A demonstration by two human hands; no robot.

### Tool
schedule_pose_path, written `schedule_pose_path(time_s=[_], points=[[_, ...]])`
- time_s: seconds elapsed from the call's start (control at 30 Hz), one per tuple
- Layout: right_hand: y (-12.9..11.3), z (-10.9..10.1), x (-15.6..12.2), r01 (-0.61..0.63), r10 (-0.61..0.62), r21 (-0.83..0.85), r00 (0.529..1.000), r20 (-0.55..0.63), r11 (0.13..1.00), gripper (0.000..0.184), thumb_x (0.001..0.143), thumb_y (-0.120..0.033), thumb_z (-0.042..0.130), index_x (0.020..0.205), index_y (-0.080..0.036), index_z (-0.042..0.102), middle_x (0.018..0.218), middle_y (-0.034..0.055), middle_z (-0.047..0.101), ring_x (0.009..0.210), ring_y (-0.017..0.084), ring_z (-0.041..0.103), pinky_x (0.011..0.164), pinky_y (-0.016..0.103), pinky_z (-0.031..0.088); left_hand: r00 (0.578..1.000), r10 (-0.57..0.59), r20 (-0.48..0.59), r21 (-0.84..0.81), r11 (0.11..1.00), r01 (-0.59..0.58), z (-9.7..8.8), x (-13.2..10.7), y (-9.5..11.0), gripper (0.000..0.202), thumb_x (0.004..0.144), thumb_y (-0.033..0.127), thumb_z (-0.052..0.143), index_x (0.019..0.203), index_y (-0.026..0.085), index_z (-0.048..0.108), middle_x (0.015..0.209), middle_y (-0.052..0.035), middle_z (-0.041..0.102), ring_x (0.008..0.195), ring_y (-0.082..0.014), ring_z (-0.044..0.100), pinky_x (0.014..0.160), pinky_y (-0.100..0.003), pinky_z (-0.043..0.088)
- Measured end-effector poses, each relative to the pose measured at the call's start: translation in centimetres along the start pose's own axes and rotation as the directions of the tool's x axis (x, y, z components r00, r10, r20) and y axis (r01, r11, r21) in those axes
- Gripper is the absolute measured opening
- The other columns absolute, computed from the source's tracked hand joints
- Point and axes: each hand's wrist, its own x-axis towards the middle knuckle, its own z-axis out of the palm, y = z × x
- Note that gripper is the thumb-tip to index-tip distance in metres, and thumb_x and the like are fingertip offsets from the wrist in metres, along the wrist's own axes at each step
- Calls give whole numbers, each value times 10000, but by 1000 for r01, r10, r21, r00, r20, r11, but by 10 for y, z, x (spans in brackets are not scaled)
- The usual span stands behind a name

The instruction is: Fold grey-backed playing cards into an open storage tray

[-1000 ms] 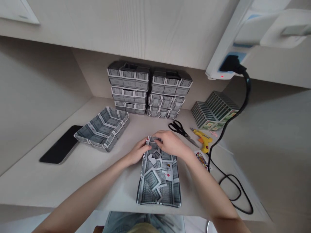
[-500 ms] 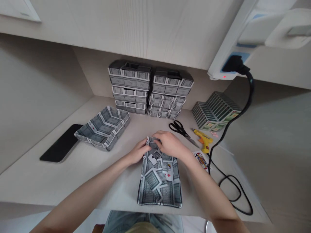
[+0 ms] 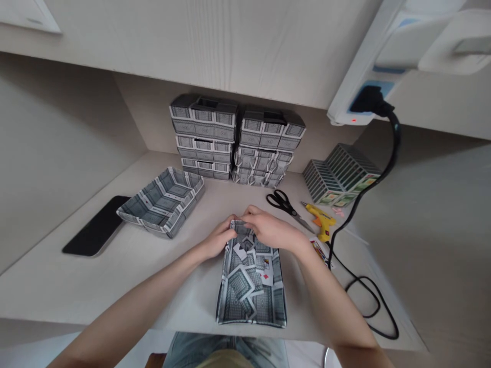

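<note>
In front of me, near the table's front edge, lies a long open box made of playing cards, its far end towards the back. Several loose cut card pieces rest inside it. My left hand grips the far left corner, thumb inside the wall and fingers outside. My right hand is closed at the far wall of the same box, fingertips pinching its top edge. Part of that wall is hidden by the right hand.
A second card box sits at left, beside a black phone. Stacked card boxes stand at the back. Black scissors, a yellow glue gun, a playing card, card stacks and a black cable are on the right.
My right hand has shifted slightly along the box's far wall, and its fingers have drawn up to the top edge. My left hand keeps its hold.
</note>
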Motion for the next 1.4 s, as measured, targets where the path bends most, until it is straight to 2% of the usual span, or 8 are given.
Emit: schedule_pose_path(time_s=[0.17, 0.4, 0.57, 0.8, 1.03, 1.2, 1.4], points=[[0, -2, 1, -20, 16, -85, 999, -48, 996, 249, 813, -91, 409, 913, -166, 625, 805, 28, 476, 708, 99, 478, 658, 190, 346, 1000, 18, -2, -4, 1000, -18, 1, 0, 1, 153, 667, 200, 426, 812, 160, 453, 737, 21, 469, 704, -129, 440, 635, -236, 368], [3, -2, 4, -69, 32, -225, 986, -162, 972, 216, 813, -192, 501, 939, -236, 670, 833, 28, 655, 825, 134, 566, 697, 212, 340, 999, 45, 0, -21, 999, -45, 1, -2, -2, 243, 661, 168, 434, 897, 161, 495, 855, -1, 524, 823, -159, 467, 729, -258, 376], [7, 1, 4, -92, 55, -161, 973, -223, 983, 205, 793, -218, 533, 930, -251, 681, 883, 16, 695, 811, 133, 614, 703, 206, 372, 1000, 16, 15, -86, 996, -14, 2, -1, -4, 307, 643, 182, 453, 946, 167, 501, 874, -5, 551, 831, -173, 486, 723, -269, 386], [10, 4, 6, -87, 72, -47, 962, -262, 995, 183, 785, -229, 534, 867, -231, 697, 844, 15, 706, 775, 134, 633, 696, 198, 399, 1000, 24, -11, -112, 993, -25, 6, -3, 4, 481, 627, 178, 452, 1108, 168, 461, 1061, -32, 544, 1000, -208, 456, 840, -303, 362], [7, 1, 5, -133, 115, -69, 969, -220, 989, 190, 789, -243, 532, 896, -209, 686, 851, 31, 702, 777, 131, 626, 700, 201, 390, 1000, 23, 1, -104, 994, -23, 6, -3, 5, 482, 642, 191, 455, 1123, 165, 441, 1102, -45, 525, 1012, -205, 450, 862, -310, 355], [1, -2, 4, -155, 122, -198, 979, -165, 968, 205, 812, -252, 506, 919, -220, 678, 836, 33, 700, 775, 130, 620, 665, 203, 361, 1000, 9, 16, -83, 997, -8, 4, -3, 4, 447, 652, 178, 448, 1099, 161, 465, 1004, -34, 568, 926, -190, 498, 798, -297, 393], [-15, -1, 4, -265, 240, -407, 964, -112, 874, 238, 819, -224, 448, 837, -177, 681, 829, 103, 690, 779, 179, 621, 640, 240, 355, 1000, 4, 30, -51, 999, -3, 3, -2, 4, 417, 682, 159, 429, 1091, 155, 506, 998, -34, 600, 922, -186, 516, 809, -297, 396]])
